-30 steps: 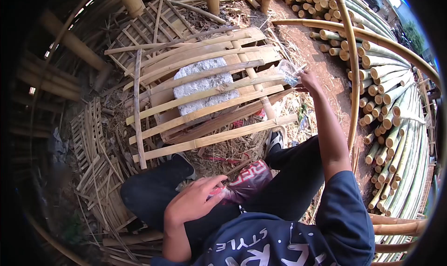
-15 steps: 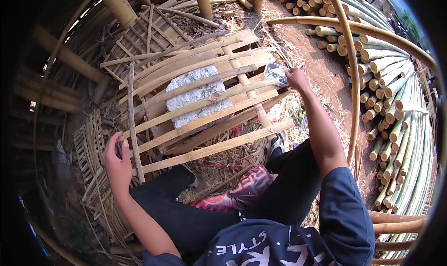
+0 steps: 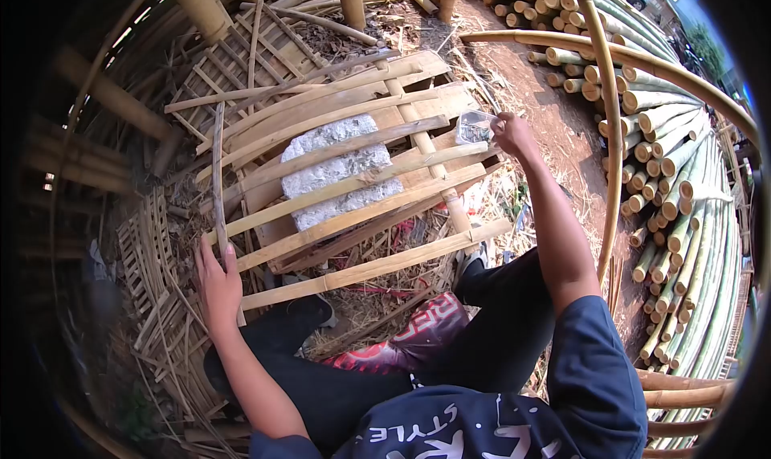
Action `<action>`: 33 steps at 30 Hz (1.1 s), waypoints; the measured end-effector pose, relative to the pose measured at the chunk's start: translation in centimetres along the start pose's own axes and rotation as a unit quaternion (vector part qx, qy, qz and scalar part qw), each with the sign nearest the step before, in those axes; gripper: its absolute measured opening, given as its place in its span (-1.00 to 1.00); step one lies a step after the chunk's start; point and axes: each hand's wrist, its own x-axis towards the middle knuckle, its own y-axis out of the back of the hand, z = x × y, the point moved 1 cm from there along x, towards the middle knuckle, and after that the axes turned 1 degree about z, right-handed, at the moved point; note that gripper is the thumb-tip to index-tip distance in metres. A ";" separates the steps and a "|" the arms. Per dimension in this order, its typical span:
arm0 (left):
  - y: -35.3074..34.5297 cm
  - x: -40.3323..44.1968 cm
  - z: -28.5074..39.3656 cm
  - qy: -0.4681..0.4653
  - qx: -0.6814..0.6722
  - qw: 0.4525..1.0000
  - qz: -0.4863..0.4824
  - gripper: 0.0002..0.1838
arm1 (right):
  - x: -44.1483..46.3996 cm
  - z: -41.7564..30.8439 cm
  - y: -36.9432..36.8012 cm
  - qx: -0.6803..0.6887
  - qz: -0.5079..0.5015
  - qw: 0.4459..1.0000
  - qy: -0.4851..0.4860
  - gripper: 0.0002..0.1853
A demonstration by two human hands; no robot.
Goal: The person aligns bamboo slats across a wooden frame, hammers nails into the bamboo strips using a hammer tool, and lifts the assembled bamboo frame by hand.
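My left hand rests at the left end of a bamboo slat frame, its fingers stretched out and its thumb apart. It touches a thin bamboo crosspiece, which runs between thumb and fingers. Several split bamboo slats lie across this crosspiece and a thicker bamboo crosspiece on the right. Under the slats sits a rough whitish block. At the frame's far right, my right hand is closed at the rim of a clear plastic tub. Small dark pieces lie in the tub, too small to name.
Cut bamboo poles are stacked on the right, behind a curved bamboo rail. Slatted bamboo panels lie at the back left. A printed red bag lies between my legs, among bamboo shavings. Bamboo posts stand at the upper left.
My left hand has moved slightly right and down, onto the thin crosspiece. That crosspiece's upper end has shifted left. The tub has tilted a little, with my right hand still at its rim.
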 end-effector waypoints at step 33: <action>-1.5 -2.3 1.8 -0.018 0.024 0.999 0.016 -0.26 | 9.5 -3.4 -3.7 -0.029 0.111 0.983 0.141 -0.65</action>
